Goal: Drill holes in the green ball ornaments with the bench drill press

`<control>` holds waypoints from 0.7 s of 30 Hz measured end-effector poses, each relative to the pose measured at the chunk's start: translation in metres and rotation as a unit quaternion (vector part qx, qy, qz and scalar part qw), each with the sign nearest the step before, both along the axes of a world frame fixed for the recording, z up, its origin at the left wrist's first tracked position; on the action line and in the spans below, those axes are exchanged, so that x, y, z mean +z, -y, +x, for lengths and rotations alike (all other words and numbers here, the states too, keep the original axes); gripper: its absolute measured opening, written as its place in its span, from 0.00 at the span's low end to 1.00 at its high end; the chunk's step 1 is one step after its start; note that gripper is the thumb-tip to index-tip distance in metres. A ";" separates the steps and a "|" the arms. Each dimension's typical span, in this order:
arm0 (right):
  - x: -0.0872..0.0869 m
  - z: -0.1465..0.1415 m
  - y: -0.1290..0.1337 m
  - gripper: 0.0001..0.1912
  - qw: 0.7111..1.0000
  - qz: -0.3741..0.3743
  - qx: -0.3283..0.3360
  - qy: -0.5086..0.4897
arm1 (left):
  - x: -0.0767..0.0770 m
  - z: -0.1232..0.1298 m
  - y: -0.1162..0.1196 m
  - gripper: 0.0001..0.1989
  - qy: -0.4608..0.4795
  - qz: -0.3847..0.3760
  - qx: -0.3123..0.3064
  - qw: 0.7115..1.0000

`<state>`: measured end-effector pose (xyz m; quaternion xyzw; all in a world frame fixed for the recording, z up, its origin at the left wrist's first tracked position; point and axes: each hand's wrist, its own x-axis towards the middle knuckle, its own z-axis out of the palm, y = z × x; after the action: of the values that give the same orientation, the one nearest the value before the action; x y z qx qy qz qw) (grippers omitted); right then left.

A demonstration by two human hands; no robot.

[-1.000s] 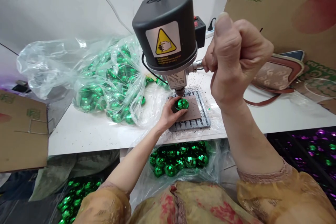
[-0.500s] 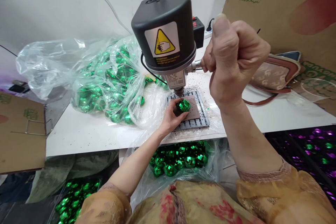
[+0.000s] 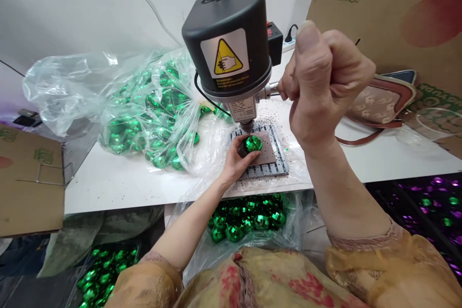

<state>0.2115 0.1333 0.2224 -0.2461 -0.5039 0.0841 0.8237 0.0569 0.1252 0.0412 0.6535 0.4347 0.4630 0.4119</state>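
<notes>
My left hand (image 3: 238,161) cups a green mirrored ball (image 3: 253,143), pressing it down on a brown pad (image 3: 267,149) directly beneath the tip of a small bench drill (image 3: 227,43). The pad lies on a slotted metal base (image 3: 265,171). Dark specks are scattered around it. My right hand (image 3: 321,86) is a raised fist wrapped around the drill's side lever (image 3: 274,89). The spindle end (image 3: 247,126) sits just above the ball, and the point of the bit is hidden.
A clear plastic bag (image 3: 72,91) of green mirrored balls lies on the white table (image 3: 119,187) to the left. More bagged green balls (image 3: 245,221) sit below its front edge. Cardboard (image 3: 390,9) and a handbag (image 3: 382,104) stand right; purple-and-green balls (image 3: 426,207) lie lower right.
The ball has shifted slightly right on the pad, and my left fingers have turned around it. My right hand stays on the lever.
</notes>
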 end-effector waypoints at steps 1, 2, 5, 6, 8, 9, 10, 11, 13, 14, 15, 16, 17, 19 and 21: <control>-0.002 0.000 0.000 0.30 1.000 0.003 -0.006 -0.006 | 0.000 0.000 0.000 0.32 0.004 0.002 0.001 1.000; -0.005 -0.001 0.001 0.30 1.000 0.013 -0.007 -0.012 | 0.000 0.000 0.000 0.32 0.007 0.004 0.001 1.000; -0.013 -0.003 0.002 0.29 0.998 0.051 0.005 -0.027 | 0.000 0.000 0.000 0.32 0.006 0.011 0.002 1.000; -0.015 -0.004 0.003 0.28 0.997 0.064 0.010 -0.030 | 0.000 0.000 0.000 0.31 0.003 0.011 0.001 1.000; -0.018 -0.005 0.003 0.28 0.996 0.086 0.011 -0.036 | -0.001 0.000 0.000 0.31 -0.003 0.011 0.000 1.000; -0.020 -0.005 0.002 0.28 0.995 0.096 0.011 -0.036 | -0.001 -0.001 0.000 0.31 -0.005 0.010 0.000 1.000; -0.021 -0.005 0.002 0.28 0.994 0.101 0.010 -0.033 | -0.001 -0.001 0.000 0.31 -0.005 0.010 0.000 1.000; -0.023 -0.004 0.002 0.29 0.995 0.099 0.009 -0.028 | -0.001 -0.001 0.000 0.31 -0.003 0.010 -0.001 1.000; -0.025 -0.003 0.002 0.30 0.996 0.084 0.001 -0.019 | -0.001 -0.001 0.000 0.31 0.001 0.010 -0.002 1.000; -0.027 -0.003 0.002 0.30 0.997 0.077 -0.006 -0.018 | -0.001 -0.001 0.000 0.31 0.001 0.011 -0.003 1.000; -0.028 -0.002 0.002 0.30 0.997 0.077 -0.012 -0.020 | -0.001 -0.001 0.001 0.31 -0.001 0.011 -0.003 1.000; -0.029 -0.002 0.002 0.30 0.996 0.082 -0.015 -0.023 | 0.000 -0.001 0.001 0.31 -0.003 0.012 -0.003 1.000; -0.031 -0.003 0.001 0.30 0.995 0.091 -0.015 -0.025 | 0.000 -0.001 0.001 0.31 -0.006 0.013 -0.002 1.000; -0.033 -0.003 0.000 0.31 0.994 0.110 -0.008 -0.028 | 0.000 -0.001 0.001 0.31 -0.012 0.015 0.000 1.000; -0.036 -0.004 0.000 0.31 0.992 0.121 -0.006 -0.029 | 0.001 -0.001 0.001 0.31 -0.013 0.017 0.001 1.000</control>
<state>0.2080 0.1336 0.1864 -0.1456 -0.4847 0.0245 0.8621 0.0562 0.1242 0.0420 0.6661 0.4325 0.4624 0.3943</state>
